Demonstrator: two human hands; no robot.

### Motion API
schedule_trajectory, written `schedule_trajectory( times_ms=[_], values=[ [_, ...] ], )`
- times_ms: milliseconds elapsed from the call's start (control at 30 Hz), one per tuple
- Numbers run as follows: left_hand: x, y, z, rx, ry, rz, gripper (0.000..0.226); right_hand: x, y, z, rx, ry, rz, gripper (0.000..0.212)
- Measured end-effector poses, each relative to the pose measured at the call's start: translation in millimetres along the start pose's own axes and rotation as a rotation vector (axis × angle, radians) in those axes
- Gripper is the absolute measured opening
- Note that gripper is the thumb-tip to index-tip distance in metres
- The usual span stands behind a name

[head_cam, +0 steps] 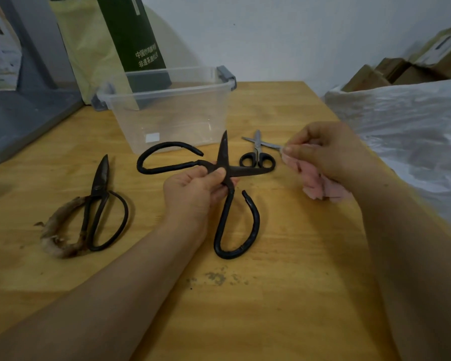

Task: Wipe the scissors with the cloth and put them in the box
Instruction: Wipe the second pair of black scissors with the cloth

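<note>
The left hand [190, 191] pinches the splayed scissors [223, 152] at their pivot — one blade aims at the cloth [315, 186] the right hand [331, 152] grips.

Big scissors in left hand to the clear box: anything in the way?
Nothing visible. The clear box stands lidless right behind the big scissors in the left hand; the small scissors lie off to the side.

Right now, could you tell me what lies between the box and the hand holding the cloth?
In the head view, small scissors lie open on the table between the box and the right hand.
</note>
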State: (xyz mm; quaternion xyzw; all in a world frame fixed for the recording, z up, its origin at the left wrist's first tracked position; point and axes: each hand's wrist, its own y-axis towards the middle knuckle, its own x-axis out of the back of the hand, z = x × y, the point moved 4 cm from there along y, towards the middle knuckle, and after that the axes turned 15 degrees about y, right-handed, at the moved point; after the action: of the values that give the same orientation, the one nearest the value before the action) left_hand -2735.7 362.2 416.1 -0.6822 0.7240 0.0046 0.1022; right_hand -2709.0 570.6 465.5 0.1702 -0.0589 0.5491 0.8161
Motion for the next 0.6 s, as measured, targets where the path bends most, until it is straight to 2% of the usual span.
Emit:
schedule_trajectory(
  times_ms=[67,133,200,300,367,433,600],
  values=[
    [-1,1,1,-0.002,0.015,-0.001,0.039,-7,-2,10,0.058,0.108,-0.065,0.006],
    [-3,0,1,-0.012,0.025,0.010,0.029,-13,-1,18,0.188,-0.029,-0.097,0.007],
    [-3,-1,0,-0.031,0.045,0.014,0.020,-26,-5,25,0.245,-0.053,-0.006,0.012],
    [-3,-1,1,-0.062,0.076,0.023,0.012,-47,-12,24,0.169,-0.004,0.229,0.037],
    [-3,-1,1,-0.062,0.082,0.023,0.009,-52,-13,21,0.127,-0.006,0.319,0.023],
    [-3,-2,1,-0.056,0.081,0.027,0.007,-50,-13,20,0.129,-0.019,0.336,0.008],
    [-4,-4,-1,-0.055,0.084,0.034,0.007,-56,-14,11,0.068,-0.013,0.355,0.020]
  ],
)
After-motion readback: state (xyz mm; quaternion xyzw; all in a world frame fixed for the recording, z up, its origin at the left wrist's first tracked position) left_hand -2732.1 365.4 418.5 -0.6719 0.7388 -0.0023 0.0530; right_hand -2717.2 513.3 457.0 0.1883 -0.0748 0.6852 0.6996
